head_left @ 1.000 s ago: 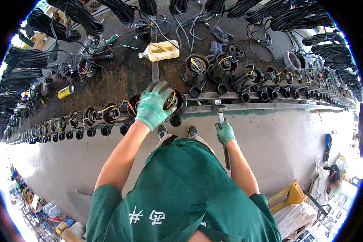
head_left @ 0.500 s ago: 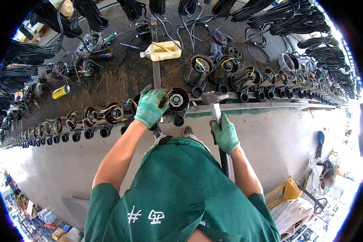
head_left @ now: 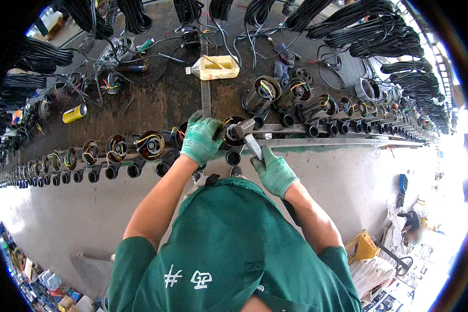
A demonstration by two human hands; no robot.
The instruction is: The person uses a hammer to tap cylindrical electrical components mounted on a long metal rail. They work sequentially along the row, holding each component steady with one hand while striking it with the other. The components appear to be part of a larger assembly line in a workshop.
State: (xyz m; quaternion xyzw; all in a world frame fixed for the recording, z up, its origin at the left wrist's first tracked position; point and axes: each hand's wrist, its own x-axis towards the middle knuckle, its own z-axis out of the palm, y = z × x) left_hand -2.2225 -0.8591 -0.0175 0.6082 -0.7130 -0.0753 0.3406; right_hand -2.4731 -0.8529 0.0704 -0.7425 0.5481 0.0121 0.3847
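Grey metal hammer (head_left: 253, 146) is held by green-gloved right hand (head_left: 276, 172), round black housing (head_left: 234, 141) touched by green-gloved left hand (head_left: 202, 140), grip unclear.

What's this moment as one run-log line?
left hand: at motor housing; right hand: gripping hammer; hammer: head over motor housing; contact: unclear

The silver-and-black metal hammer (head_left: 251, 143) in the green-gloved right hand (head_left: 276, 172) has swung over 1 round black housing (head_left: 235, 121).
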